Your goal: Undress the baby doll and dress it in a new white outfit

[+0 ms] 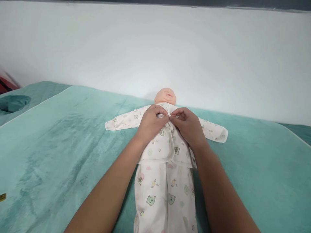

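1. Pinching the front of a patterned top [155,150] at the upper chest, the left hand [152,122] has thumb and fingers drawn together.
2. The right hand [189,127] pinches just beside it, fingertips nearly meeting the left's; the exact bit of cloth between them is too small to tell.
3. Below the hands, the top's curved front edge laps over; its hem lies over matching trousers [155,197], which run out of view at the bottom.
4. Both sleeves spread outward, one to each side.
5. The doll [166,94] wearing these lies on its back, head near a white wall [155,48].
6. Beneath is a teal cover [73,155], creased at left.
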A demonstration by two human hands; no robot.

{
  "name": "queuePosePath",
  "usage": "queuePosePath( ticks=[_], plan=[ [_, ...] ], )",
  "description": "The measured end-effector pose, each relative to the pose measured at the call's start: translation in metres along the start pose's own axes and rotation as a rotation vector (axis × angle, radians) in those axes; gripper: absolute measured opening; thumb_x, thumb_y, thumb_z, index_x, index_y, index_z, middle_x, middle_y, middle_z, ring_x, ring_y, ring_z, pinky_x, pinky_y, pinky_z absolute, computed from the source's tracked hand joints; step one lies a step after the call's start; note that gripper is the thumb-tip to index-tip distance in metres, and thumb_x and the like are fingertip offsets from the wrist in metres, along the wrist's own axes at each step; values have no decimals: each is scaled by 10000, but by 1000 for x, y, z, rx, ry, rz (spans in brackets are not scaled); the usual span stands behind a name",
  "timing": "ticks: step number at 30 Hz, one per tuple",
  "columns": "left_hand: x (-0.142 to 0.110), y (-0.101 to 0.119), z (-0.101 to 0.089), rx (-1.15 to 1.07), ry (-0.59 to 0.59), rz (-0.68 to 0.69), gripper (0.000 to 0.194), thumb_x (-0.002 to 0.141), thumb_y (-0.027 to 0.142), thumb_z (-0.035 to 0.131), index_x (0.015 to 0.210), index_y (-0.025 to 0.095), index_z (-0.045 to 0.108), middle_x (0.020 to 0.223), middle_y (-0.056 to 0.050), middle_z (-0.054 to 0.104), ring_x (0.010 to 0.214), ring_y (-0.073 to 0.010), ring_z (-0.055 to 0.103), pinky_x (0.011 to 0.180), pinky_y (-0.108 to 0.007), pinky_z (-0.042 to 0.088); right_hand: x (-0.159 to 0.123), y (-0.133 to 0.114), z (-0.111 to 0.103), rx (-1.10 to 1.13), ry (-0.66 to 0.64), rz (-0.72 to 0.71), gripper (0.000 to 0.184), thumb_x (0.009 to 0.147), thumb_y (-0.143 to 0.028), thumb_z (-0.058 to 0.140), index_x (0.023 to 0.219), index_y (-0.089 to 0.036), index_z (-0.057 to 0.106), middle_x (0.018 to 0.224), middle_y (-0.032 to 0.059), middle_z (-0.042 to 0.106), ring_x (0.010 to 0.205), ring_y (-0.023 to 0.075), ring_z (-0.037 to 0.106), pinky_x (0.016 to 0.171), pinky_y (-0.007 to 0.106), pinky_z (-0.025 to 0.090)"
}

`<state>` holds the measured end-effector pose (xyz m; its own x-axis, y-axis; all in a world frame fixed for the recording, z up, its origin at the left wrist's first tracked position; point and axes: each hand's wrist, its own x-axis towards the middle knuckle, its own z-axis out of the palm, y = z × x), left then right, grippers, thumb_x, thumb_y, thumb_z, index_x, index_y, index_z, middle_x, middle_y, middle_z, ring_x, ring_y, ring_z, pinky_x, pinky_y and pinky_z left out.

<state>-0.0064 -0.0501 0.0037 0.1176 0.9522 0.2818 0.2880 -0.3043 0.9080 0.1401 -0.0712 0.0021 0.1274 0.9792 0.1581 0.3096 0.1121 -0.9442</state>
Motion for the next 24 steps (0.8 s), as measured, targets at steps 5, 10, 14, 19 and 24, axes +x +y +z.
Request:
queuePosePath(
  ticks=[5, 10, 14, 19, 24],
  plan=[
    [-1, 1, 1, 35, 39, 17, 67, 720, 145, 587, 749, 193, 624, 938, -24, 607, 897, -161, 573, 828, -301, 467, 0, -1, 1, 20, 2, 9, 175, 736, -319, 669, 857, -205, 613, 810, -17, 627, 625, 99, 498, 601, 252, 397],
    [-2, 1, 1, 32, 33, 14, 46, 725, 154, 585, 734, 190, 611, 957, -24, 606, 902, -160, 567, 848, -306, 454, 0, -1, 1, 71, 5, 39, 170, 723, -304, 672, 843, -201, 610, 753, -25, 609, 611, 100, 483, 583, 249, 385],
    [-1, 1, 0, 32, 30, -5, 47, 718, 151, 583, 730, 188, 608, 973, -27, 607, 889, -158, 564, 813, -298, 455, 0, -2, 0, 98, 7, 46, 165, 717, -298, 679, 830, -197, 616, 750, -25, 612, 645, 104, 508, 593, 243, 389],
    [-2, 3, 0, 9, 21, -70, 93, 732, 161, 585, 817, 194, 606, 1007, -29, 613, 798, -139, 557, 698, -274, 453, 0, -1, 0, 149, 2, 67, 178, 712, -295, 690, 840, -196, 616, 746, -27, 612, 628, 95, 499, 574, 234, 385],
    [-2, -2, -2, 28, 7, 13, 92, 783, 179, 579, 854, 214, 627, 997, -22, 625, 915, -158, 572, 825, -298, 447, 0, -2, 0, 199, 2, 83, 172, 708, -289, 695, 825, -195, 612, 674, -41, 571, 572, 82, 461, 523, 222, 356]
  ],
)
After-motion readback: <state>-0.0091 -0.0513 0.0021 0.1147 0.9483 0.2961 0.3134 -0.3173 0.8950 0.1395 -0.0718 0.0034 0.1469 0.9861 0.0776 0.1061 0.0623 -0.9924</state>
